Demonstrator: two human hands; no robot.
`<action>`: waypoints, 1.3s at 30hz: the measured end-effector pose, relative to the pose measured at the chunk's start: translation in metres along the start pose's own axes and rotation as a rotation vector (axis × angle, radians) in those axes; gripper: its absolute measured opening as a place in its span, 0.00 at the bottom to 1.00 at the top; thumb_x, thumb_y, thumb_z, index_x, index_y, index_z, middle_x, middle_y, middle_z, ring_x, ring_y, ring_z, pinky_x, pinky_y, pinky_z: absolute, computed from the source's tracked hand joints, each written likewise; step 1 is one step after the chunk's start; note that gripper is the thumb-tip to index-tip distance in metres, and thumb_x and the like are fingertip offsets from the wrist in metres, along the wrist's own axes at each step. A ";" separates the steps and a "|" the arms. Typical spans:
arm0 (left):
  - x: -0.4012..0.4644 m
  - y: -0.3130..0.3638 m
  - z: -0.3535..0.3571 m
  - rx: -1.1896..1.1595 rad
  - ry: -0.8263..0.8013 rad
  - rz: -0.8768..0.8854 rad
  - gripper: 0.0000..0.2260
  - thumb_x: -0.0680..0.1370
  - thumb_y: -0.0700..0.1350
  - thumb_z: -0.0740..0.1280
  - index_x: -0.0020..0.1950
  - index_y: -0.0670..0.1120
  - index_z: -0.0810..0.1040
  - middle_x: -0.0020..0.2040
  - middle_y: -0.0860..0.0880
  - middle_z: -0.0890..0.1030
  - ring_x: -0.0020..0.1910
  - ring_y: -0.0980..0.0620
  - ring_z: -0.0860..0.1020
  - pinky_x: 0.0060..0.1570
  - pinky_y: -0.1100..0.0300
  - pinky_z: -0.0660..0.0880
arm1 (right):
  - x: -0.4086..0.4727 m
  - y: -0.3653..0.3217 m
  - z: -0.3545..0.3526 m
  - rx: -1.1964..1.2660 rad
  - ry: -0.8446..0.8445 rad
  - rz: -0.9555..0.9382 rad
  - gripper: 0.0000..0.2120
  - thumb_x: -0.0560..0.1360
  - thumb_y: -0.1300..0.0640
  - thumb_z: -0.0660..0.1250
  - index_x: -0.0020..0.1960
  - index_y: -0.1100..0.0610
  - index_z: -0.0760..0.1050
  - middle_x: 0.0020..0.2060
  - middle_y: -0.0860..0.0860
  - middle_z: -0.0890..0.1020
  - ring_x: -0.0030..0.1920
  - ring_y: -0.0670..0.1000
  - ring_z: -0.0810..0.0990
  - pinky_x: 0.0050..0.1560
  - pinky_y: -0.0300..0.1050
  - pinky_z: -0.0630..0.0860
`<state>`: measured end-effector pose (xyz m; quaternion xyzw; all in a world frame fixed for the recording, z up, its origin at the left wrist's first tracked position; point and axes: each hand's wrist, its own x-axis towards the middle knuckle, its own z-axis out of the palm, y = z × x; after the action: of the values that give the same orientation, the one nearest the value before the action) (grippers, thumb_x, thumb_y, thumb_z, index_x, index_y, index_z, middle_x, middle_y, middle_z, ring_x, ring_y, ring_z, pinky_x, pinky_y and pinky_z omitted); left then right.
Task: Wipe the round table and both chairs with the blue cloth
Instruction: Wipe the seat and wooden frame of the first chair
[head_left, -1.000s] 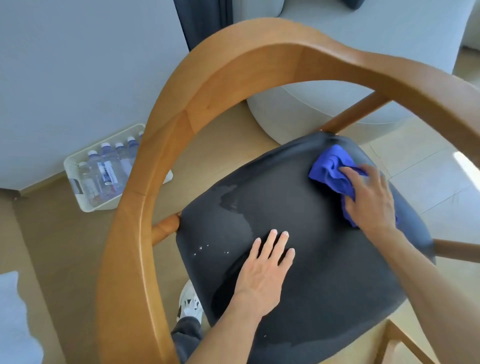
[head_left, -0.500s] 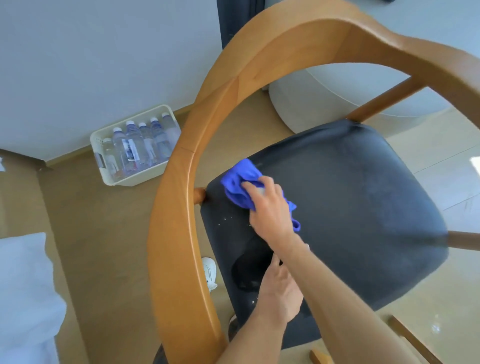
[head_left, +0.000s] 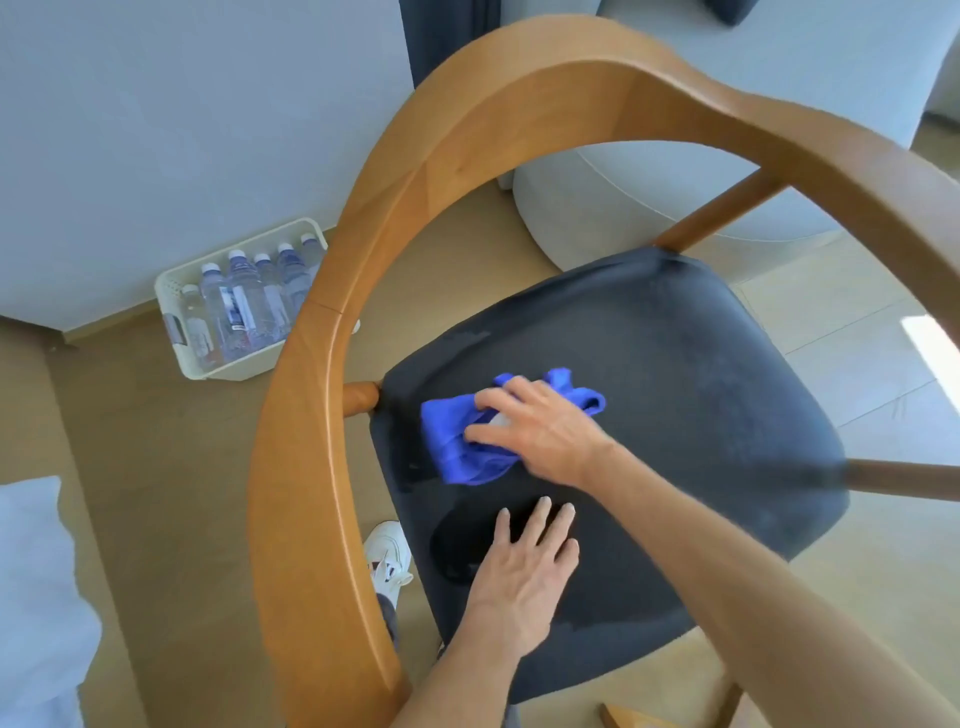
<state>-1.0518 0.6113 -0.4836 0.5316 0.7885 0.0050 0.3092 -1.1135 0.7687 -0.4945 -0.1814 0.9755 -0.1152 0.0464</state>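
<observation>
- My right hand (head_left: 540, 431) presses the bunched blue cloth (head_left: 457, 441) on the chair (head_left: 701, 389) seat, fingers curled over it
- My left hand (head_left: 524, 566) at 6 o'clock of it, flat, fingers straight

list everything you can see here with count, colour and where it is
blue cloth: one, blue, bunched on the seat's left part under the right hand
chair: one, dark seat, tan wooden curved back, centre
basket: one, white, on the floor by the wall, left
bottles: about six, clear with white caps, upright in the basket
upholstered seat: one, pale grey, behind the chair
shoe: one, white, on the floor beside the chair
right hand: holds the cloth against the seat
left hand: flat on the seat, fingers straight
</observation>
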 end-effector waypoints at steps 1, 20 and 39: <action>-0.001 0.002 -0.002 -0.006 -0.048 0.006 0.31 0.73 0.41 0.68 0.74 0.46 0.61 0.78 0.45 0.47 0.75 0.42 0.43 0.70 0.37 0.55 | -0.013 0.017 -0.002 -0.029 0.023 0.069 0.30 0.54 0.71 0.72 0.52 0.48 0.78 0.53 0.54 0.78 0.45 0.60 0.76 0.37 0.51 0.76; 0.045 -0.089 -0.075 -0.446 0.191 -0.433 0.29 0.75 0.30 0.51 0.72 0.50 0.67 0.72 0.56 0.65 0.70 0.54 0.60 0.60 0.58 0.66 | -0.069 -0.043 0.021 0.227 0.380 1.355 0.25 0.66 0.69 0.67 0.61 0.53 0.76 0.63 0.56 0.70 0.54 0.61 0.72 0.37 0.46 0.68; 0.031 -0.083 -0.097 -0.497 0.045 -0.447 0.08 0.79 0.46 0.57 0.53 0.46 0.74 0.54 0.48 0.76 0.53 0.48 0.74 0.47 0.56 0.69 | -0.110 -0.119 0.021 0.074 0.394 1.149 0.17 0.68 0.65 0.70 0.56 0.57 0.78 0.52 0.56 0.77 0.47 0.60 0.75 0.44 0.54 0.74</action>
<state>-1.1761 0.6326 -0.4484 0.2535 0.8668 0.1411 0.4055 -0.9676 0.6960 -0.4811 0.4008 0.9029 -0.1369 -0.0739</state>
